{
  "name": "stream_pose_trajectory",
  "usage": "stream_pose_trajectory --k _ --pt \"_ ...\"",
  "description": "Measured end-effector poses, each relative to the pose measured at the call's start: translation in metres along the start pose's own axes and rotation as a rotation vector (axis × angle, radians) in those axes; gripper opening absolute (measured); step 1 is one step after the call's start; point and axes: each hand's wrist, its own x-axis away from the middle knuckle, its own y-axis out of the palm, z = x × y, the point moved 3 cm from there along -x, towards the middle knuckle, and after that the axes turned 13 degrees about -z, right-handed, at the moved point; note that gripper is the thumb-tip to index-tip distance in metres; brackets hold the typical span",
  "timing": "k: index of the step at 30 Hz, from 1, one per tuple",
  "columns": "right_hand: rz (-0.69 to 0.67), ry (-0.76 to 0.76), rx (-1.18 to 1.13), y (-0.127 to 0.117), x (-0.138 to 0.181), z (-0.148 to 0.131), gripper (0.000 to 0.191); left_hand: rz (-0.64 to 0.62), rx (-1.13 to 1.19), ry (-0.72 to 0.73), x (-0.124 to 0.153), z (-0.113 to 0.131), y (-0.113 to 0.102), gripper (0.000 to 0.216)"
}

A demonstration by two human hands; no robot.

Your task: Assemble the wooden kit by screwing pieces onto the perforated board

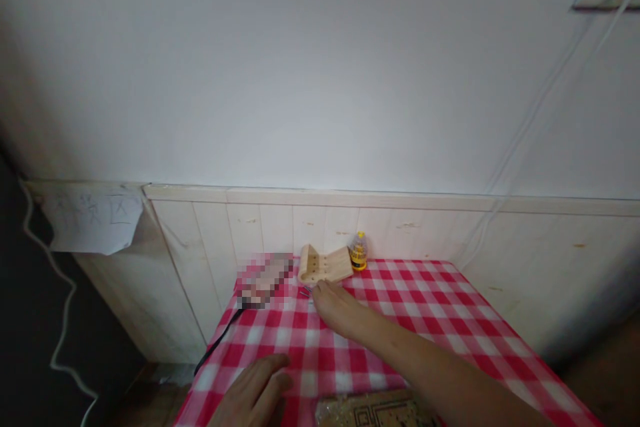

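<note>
Metal pieces point(305, 291) are partly hidden by the right hand point(334, 304), whose grip cannot be told; the left hand point(260, 381) is loosely spread.

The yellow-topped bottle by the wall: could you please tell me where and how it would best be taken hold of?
I'd grip the bottle around its wider body, coming from the front right. It stands upright, the wooden piece crowds its left side, and the panelled wall is close behind. Its narrow top looks like a poorer hold.
</note>
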Motion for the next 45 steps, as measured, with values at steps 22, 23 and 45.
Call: stream_pose_trajectory --k 22,23,45 --pt "0.09 0.437 -0.616 0.032 0.229 0.015 0.01 -0.516 0.872 -0.447 -0.062 0.057 0.012 0.014" --pt "0.121 0.456 -0.637 0.038 0.229 0.013 0.012 -0.517 0.872 -0.46 -0.062 0.057 0.014 0.012" --pt "0.735 0.076 -1.46 0.009 0.166 0.022 0.047 0.246 1.84 -0.533 -0.119 0.046 0.032 0.026"
